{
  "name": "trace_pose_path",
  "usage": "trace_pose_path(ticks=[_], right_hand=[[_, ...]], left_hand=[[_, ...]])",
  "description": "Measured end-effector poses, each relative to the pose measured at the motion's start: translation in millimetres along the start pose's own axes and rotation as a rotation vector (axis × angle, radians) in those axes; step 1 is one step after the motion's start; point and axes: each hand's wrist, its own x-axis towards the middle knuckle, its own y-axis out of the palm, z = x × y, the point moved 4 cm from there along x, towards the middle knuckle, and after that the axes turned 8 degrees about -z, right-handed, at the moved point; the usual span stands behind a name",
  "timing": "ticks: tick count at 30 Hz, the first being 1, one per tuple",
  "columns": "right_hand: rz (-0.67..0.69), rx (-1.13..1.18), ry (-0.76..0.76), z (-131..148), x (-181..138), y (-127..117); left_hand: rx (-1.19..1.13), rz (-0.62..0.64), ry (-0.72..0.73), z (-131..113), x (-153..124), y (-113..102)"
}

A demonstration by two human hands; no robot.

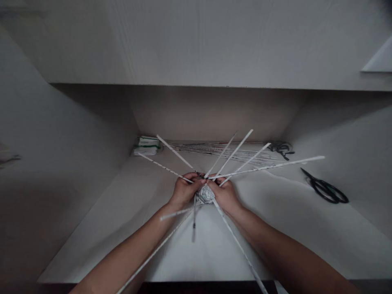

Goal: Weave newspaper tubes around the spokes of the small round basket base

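Observation:
Between my two hands is a small round woven base (206, 194) of rolled paper, with several long paper sticks (235, 152) fanning out from it in all directions. My left hand (185, 191) grips its left upper edge, thumb on top and fingers curled behind. My right hand (224, 193) pinches the right upper edge the same way, its thumb near the left one. Some sticks point away toward the back wall; others run down between and over my forearms. The fingertips on the far side are partly hidden.
Behind my hands lies a bundle of thin paper sticks (220, 153). At the back left sits a white and green packet (147, 145). Black scissors (327, 191) lie to the right, and another dark-handled tool (280, 148) is at the back right. A shelf edge (214, 86) overhangs the back.

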Motion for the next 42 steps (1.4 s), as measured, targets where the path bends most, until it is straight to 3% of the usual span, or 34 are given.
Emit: trace_pose_path(ticks=[4, 13, 27, 33, 42], right_hand=[[0.094, -0.075, -0.044, -3, 1, 2], [-0.008, 0.001, 0.059, -1, -3, 3], [-0.033, -0.105, 0.006, -12, 1, 0], [-0.047, -0.148, -0.055, -15, 6, -3], [-0.069, -0.232, -0.1, -12, 8, -6]], left_hand=[[-0.01, -0.029, 0.022, -7, -3, 1], [0.033, 0.024, 0.019, 0, 2, -2], [-0.029, -0.092, -0.087, 7, 3, -5], [0.094, -0.087, -0.033, 4, 5, -7], [0.111, -0.037, -0.123, -8, -1, -7]])
